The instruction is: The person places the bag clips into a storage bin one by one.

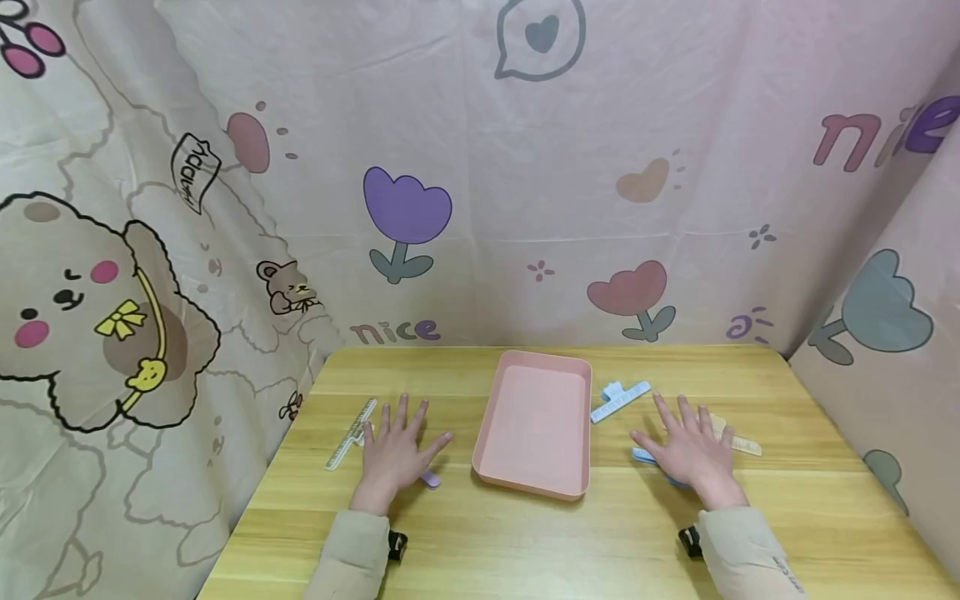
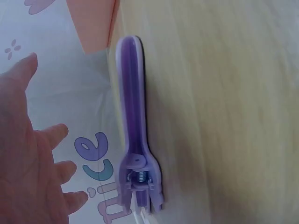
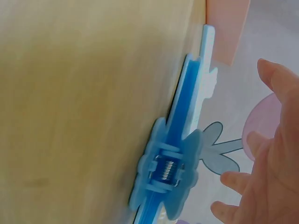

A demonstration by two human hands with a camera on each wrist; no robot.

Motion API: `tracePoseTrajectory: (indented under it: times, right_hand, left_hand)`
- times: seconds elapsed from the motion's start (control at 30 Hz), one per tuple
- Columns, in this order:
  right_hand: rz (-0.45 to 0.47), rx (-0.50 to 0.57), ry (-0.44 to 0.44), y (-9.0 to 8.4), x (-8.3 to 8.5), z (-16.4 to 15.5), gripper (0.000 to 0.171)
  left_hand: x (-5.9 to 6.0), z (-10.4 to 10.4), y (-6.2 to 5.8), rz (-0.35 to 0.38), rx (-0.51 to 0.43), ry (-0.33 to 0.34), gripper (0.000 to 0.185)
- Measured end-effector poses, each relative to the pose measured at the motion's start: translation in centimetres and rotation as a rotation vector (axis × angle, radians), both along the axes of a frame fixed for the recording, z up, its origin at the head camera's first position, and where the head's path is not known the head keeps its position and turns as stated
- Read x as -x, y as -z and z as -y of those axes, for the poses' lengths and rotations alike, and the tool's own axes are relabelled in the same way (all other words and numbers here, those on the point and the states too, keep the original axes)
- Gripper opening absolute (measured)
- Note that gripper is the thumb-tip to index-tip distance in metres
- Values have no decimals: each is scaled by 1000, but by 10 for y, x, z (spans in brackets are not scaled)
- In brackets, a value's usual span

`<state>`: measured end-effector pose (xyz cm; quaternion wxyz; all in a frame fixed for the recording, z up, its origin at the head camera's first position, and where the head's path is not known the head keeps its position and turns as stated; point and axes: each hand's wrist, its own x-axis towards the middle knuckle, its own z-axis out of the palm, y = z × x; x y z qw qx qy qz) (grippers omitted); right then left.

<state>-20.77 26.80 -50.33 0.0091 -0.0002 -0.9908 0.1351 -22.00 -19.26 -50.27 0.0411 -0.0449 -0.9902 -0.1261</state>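
Note:
My left hand (image 1: 393,457), fingers spread, hovers over a purple spring clip (image 2: 132,98); only one end of that clip shows past the palm in the head view. To its left lies a white clip with ruler marks (image 1: 349,437), partly hidden by the hand. My right hand (image 1: 692,450), also spread, is above a blue spring clip (image 3: 184,105) and covers much of it in the head view. A pale yellow clip (image 1: 746,445) lies half hidden to its right. Past the fingertips is a light blue ruler-marked clip (image 1: 621,402). Neither hand holds anything.
A shallow pink tray (image 1: 534,429) sits between the hands on the wooden table (image 1: 525,550), with nothing in it. Patterned curtains (image 1: 480,208) hang behind the table and along both sides. Black straps (image 1: 397,546) show at the wrists.

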Motion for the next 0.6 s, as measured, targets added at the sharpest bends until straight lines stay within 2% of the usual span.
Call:
tracePoseTrajectory:
  times: [0.33, 0.6]
  right_hand:
    - [2, 101, -69, -10, 3, 9, 87]
    - [-21, 253, -196, -16, 4, 18, 83]
  left_hand:
    - [-4, -2, -9, 16, -33, 17, 84]
    - [-11, -4, -18, 11, -42, 45, 84]
